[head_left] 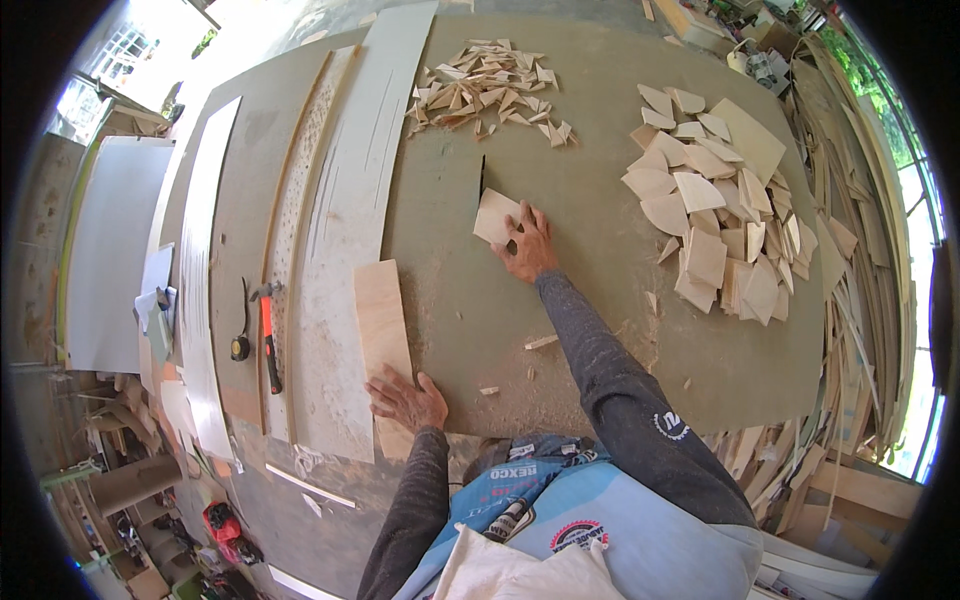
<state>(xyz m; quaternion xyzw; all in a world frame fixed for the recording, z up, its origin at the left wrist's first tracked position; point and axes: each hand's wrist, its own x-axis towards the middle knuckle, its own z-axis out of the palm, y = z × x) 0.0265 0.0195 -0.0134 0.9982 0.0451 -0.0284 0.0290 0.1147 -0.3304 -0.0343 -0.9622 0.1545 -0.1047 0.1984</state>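
My left hand (408, 402) lies over the lower part of a long pale plywood strip (382, 318), fingers stretched and thumb apart. Further ahead, my right hand (528, 245) has its fingertips and thumb on a small angular piece of plywood (494, 217), holding it against the table. Right at that piece's far left edge, a thin black strip (483, 172), like a narrow saw blade, rises from the brown tabletop (460, 300). Whether it touches the wood is too small to tell.
A heap of small triangular offcuts (490, 85) lies at the far side. Rounded plywood pieces (720, 200) are piled at right. On the left are a long grey board (345, 200), a hammer (269, 335) and a tape measure (240, 347). Sawdust and chips (540, 342) litter the near tabletop.
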